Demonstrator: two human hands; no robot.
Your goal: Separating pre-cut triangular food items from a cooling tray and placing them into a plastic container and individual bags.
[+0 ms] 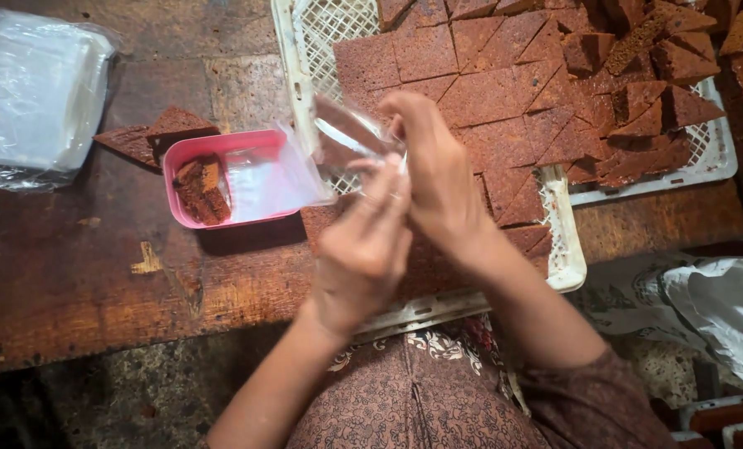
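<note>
My left hand and my right hand meet over the near end of a white plastic crate full of brown cake cut into squares and triangles. Both hands pinch a small clear plastic bag that sticks up to the left of my fingers. I cannot tell whether the bag holds anything. Left of my hands a pink tray holds a piece of brown cake and some clear plastic.
A stack of clear plastic bags lies at the far left of the dark wooden table. Loose cake pieces sit behind the pink tray. A second crate of cake stands at the right. Patterned cloth hangs at the right edge.
</note>
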